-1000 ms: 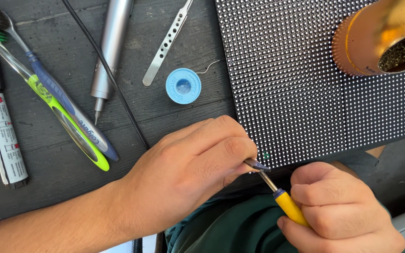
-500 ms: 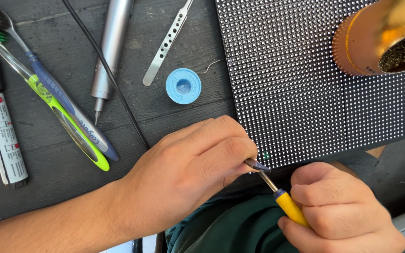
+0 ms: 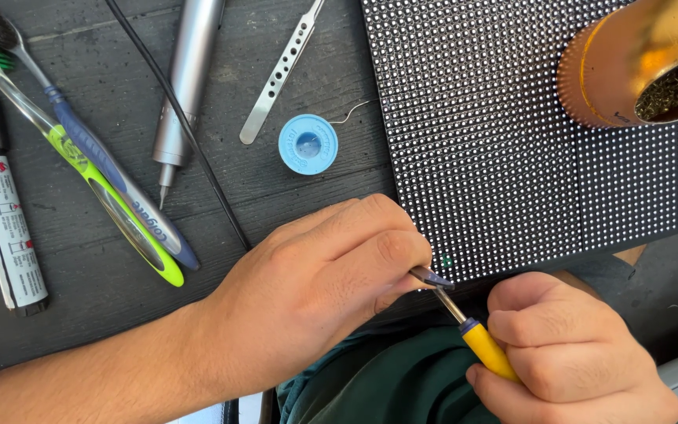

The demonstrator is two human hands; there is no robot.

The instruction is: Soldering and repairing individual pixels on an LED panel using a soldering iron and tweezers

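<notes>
Fingers of your left hand [image 3: 315, 290] were pinched together on a small dark tweezer tip [image 3: 431, 276] at the near edge of the dotted black panel [image 3: 496, 157]; most of that tool was hidden inside your grip. Your right hand [image 3: 570, 353] was clamped in a fist around the yellow-handled tool [image 3: 486, 349], whose thin metal shaft met the tweezer tip just beside a tiny green spot on the panel. What lay between the two tips was too small to make out.

Farther off, on the dark table [image 3: 80, 314], sat a blue spool [image 3: 308, 144] of fine wire, just left of the panel. Beyond it lay perforated metal tweezers [image 3: 280, 74] and a silver pen-shaped tool [image 3: 182, 94], both cut off at the far edge. A black cable [image 3: 190, 149] crossed beside them. At the left lay two toothbrushes [image 3: 111, 196] and a marker [image 3: 5, 228]. A copper-coloured nozzle [image 3: 637, 63] stood over the panel's far right, partly out of frame.
</notes>
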